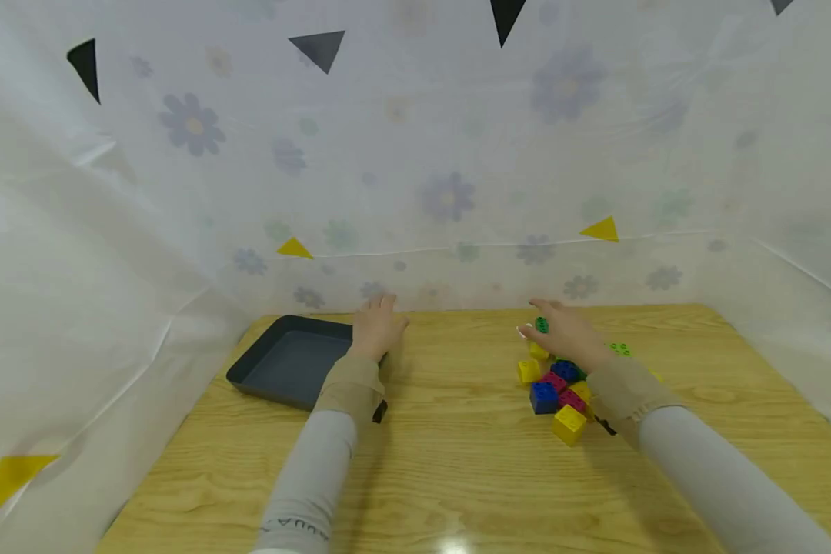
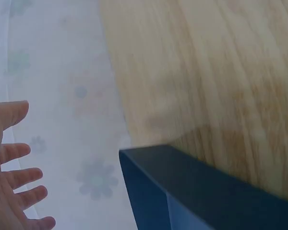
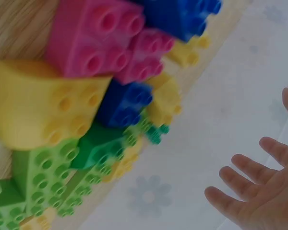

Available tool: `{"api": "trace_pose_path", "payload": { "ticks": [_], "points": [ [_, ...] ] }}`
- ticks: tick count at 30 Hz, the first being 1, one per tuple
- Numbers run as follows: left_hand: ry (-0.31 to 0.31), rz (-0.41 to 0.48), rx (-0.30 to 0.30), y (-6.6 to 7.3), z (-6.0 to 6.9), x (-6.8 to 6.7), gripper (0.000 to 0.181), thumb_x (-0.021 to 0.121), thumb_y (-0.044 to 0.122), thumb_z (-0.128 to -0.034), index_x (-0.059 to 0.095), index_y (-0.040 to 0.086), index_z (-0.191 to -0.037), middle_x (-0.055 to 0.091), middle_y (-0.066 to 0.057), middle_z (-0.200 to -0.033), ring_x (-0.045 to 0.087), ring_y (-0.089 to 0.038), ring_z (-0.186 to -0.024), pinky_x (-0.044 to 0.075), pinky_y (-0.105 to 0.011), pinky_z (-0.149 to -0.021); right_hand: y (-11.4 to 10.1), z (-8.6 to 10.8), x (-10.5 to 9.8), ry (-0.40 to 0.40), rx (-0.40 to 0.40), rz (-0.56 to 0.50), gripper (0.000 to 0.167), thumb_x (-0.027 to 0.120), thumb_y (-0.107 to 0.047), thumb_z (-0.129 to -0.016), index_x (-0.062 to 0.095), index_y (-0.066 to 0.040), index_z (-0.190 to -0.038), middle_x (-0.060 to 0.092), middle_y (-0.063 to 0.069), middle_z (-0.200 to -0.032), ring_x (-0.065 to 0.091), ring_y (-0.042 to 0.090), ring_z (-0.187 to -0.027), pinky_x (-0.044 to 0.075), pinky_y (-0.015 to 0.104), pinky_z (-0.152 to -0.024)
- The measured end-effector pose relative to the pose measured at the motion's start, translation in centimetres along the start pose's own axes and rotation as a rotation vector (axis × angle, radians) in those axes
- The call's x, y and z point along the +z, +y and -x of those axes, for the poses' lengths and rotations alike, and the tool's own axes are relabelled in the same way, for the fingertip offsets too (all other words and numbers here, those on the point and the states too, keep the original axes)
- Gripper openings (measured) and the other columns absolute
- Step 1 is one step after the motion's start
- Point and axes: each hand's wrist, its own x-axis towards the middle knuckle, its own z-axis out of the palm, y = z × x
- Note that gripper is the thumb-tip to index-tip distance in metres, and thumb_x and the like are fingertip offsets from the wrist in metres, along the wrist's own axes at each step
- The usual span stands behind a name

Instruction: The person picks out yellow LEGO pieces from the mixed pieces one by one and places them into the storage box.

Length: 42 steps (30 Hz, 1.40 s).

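Note:
Over the right edge of a dark grey tray (image 1: pixel 298 355) hovers my left hand (image 1: pixel 376 327), its fingers stretched out and holding nothing. In the left wrist view those fingers (image 2: pixel 24 179) are spread apart, clear of the tray's rim (image 2: pixel 182 172). My right hand (image 1: pixel 568 335) reaches above a heap of toy building bricks, also with nothing in it. The right wrist view has its fingers (image 3: pixel 249 170) extended beside the heap. Among the bricks are a pink brick (image 3: pixel 93 38), a rounded yellow brick (image 3: pixel 48 105), a blue brick (image 1: pixel 544 398) and light green bricks (image 3: pixel 43 177).
Everything stands on a wood-grain table (image 1: pixel 450 431). A pale flowered curtain (image 1: pixel 450 154) hangs behind it and along both sides, with black, grey and yellow triangles on it. One yellow brick (image 1: pixel 569 425) lies at the heap's near end.

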Motion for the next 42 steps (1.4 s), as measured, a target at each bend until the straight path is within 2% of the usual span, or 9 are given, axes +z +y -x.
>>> {"api": "trace_pose_path", "payload": {
  "ticks": [3, 7, 12, 16, 19, 25, 29, 36, 42],
  "points": [
    [0.041, 0.064, -0.028, -1.6, -0.1, -1.0, 0.052, 0.052, 0.034, -0.0936, 0.042, 0.010, -0.139, 0.042, -0.015, -0.141, 0.041, -0.035, -0.129, 0.033, -0.054, -0.106, -1.4, -0.5, 0.5, -0.001, -0.031, -0.043, 0.064, 0.050, -0.038, -0.094, 0.031, -0.002, -0.143, 0.033, 0.030, -0.143, 0.047, 0.047, -0.118, 0.043, 0.058, -0.092],
    [0.075, 0.140, -0.058, -4.3, 0.2, -2.2, 0.046, 0.048, 0.026, -0.0942, 0.045, 0.007, -0.136, 0.045, -0.018, -0.138, 0.047, -0.036, -0.121, 0.043, -0.052, -0.096, -3.3, -1.3, 1.6, -0.011, -0.061, -0.125, 0.059, 0.051, -0.032, -0.095, 0.034, 0.001, -0.141, 0.038, 0.029, -0.140, 0.042, 0.045, -0.123, 0.040, 0.056, -0.097],
    [0.100, 0.157, -0.105, -7.7, 0.9, -3.2, 0.047, 0.042, 0.019, -0.0913, 0.045, 0.001, -0.135, 0.048, -0.023, -0.134, 0.054, -0.042, -0.105, 0.048, -0.053, -0.082, -5.7, -1.9, 3.3, -0.040, -0.080, -0.204, 0.058, 0.052, -0.028, -0.095, 0.032, 0.000, -0.141, 0.042, 0.029, -0.137, 0.046, 0.043, -0.121, 0.045, 0.051, -0.094],
    [0.115, 0.117, -0.149, -10.0, 1.4, -3.7, 0.047, 0.042, 0.017, -0.0905, 0.046, -0.002, -0.134, 0.049, -0.027, -0.131, 0.051, -0.046, -0.109, 0.043, -0.057, -0.089, -7.4, -2.0, 4.7, -0.045, -0.091, -0.229, 0.057, 0.052, -0.028, -0.095, 0.033, 0.000, -0.141, 0.043, 0.027, -0.137, 0.047, 0.041, -0.121, 0.045, 0.049, -0.094],
    [0.114, 0.097, -0.185, -11.5, 2.0, -3.9, 0.047, 0.044, 0.019, -0.0924, 0.045, -0.004, -0.133, 0.046, -0.028, -0.133, 0.044, -0.046, -0.119, 0.036, -0.060, -0.099, -8.7, -1.8, 5.9, -0.036, -0.098, -0.245, 0.056, 0.053, -0.027, -0.094, 0.034, -0.001, -0.141, 0.045, 0.025, -0.136, 0.049, 0.039, -0.119, 0.046, 0.048, -0.093],
    [0.090, 0.106, -0.228, -13.7, 3.2, -4.5, 0.049, 0.043, 0.017, -0.0921, 0.040, -0.008, -0.135, 0.038, -0.033, -0.136, 0.038, -0.049, -0.121, 0.033, -0.060, -0.101, -11.0, -1.3, 7.8, -0.037, -0.077, -0.332, 0.056, 0.056, -0.027, -0.093, 0.037, -0.003, -0.139, 0.048, 0.021, -0.134, 0.051, 0.035, -0.119, 0.048, 0.045, -0.092],
    [0.058, 0.106, -0.237, -15.4, 3.8, -4.5, 0.052, 0.043, 0.016, -0.0922, 0.037, -0.011, -0.135, 0.034, -0.035, -0.137, 0.037, -0.051, -0.121, 0.034, -0.060, -0.101, -12.3, -1.1, 8.8, -0.049, -0.052, -0.396, 0.053, 0.056, -0.026, -0.093, 0.039, -0.003, -0.138, 0.048, 0.021, -0.134, 0.050, 0.035, -0.119, 0.048, 0.042, -0.090],
    [0.004, 0.050, -0.265, -18.1, 4.5, -4.8, 0.055, 0.043, 0.018, -0.0927, 0.033, -0.015, -0.135, 0.031, -0.038, -0.136, 0.031, -0.052, -0.124, 0.030, -0.061, -0.103, -14.4, -0.7, 10.3, -0.079, -0.046, -0.492, 0.048, 0.054, -0.023, -0.093, 0.043, 0.001, -0.133, 0.051, 0.025, -0.126, 0.054, 0.035, -0.111, 0.050, 0.042, -0.085],
    [-0.051, 0.108, -0.333, -20.9, 4.6, -4.0, 0.065, 0.047, 0.020, -0.0910, 0.022, -0.012, -0.141, 0.025, -0.038, -0.140, 0.026, -0.052, -0.127, 0.028, -0.063, -0.103, -16.0, -0.4, 11.9, -0.093, -0.050, -0.564, 0.046, 0.054, -0.023, -0.093, 0.045, 0.003, -0.131, 0.055, 0.023, -0.119, 0.057, 0.033, -0.103, 0.052, 0.039, -0.079]
  ]
}}
